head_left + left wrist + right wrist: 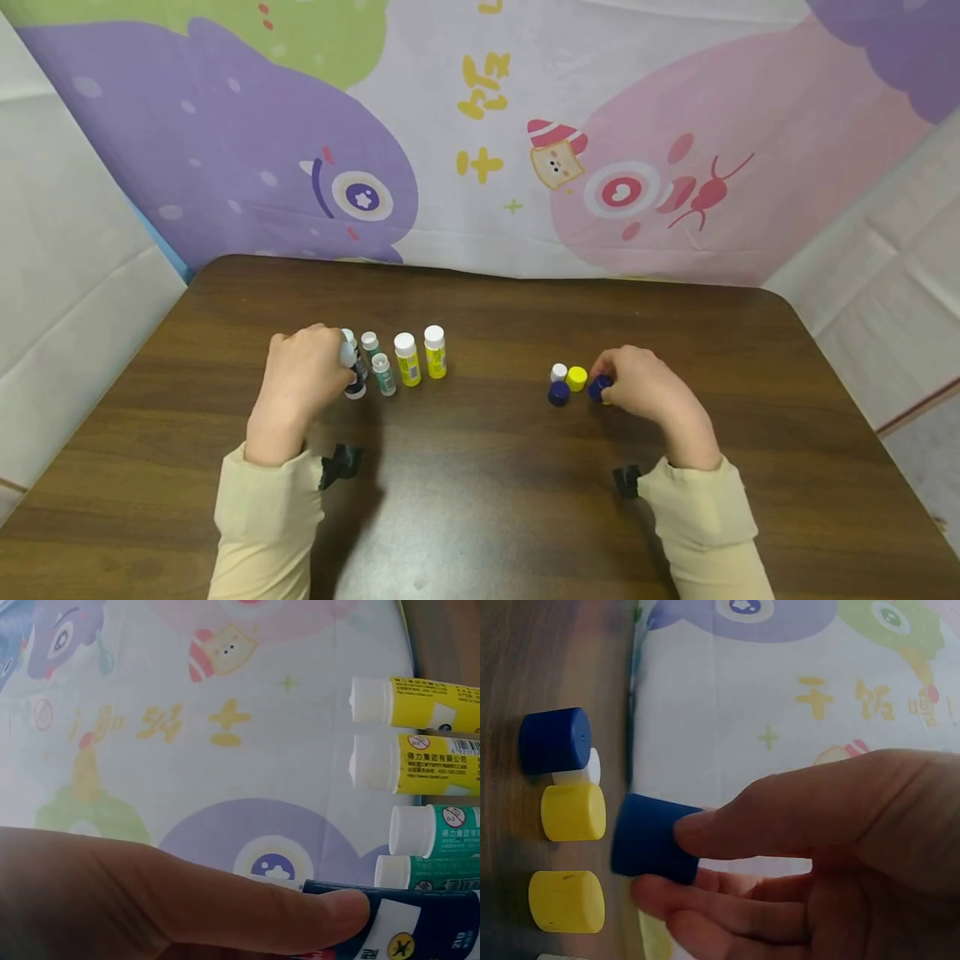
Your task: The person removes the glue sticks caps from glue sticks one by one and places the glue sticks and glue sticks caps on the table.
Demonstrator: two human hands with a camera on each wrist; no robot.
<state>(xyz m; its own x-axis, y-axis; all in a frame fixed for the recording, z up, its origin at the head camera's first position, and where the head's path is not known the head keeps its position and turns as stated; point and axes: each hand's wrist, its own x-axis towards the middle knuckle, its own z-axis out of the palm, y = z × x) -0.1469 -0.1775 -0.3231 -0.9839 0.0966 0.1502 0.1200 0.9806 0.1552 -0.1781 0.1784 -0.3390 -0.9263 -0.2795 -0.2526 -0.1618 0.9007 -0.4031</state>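
Note:
My left hand [298, 383] grips a navy glue stick [420, 922] without a cap, at the left end of a group of standing glue sticks; its thumb lies along the label. Another dark glue stick [362, 364] stands partly hidden behind it. To their right are two green glue sticks, the nearer green one [385, 380] showing a white rim, and two yellow glue sticks, including the rightmost yellow one [436, 357]. My right hand [648, 387] pinches a blue cap [652, 838] between thumb and fingers. Beside it are another blue cap [553, 741] and a yellow cap [574, 813].
A white cap [558, 372] sits behind the blue one on the brown table [480, 467]. A second yellow cap [566, 901] lies near my right hand, and a pale edge shows below it. A printed cloth [480, 225] hangs behind the table's far edge.

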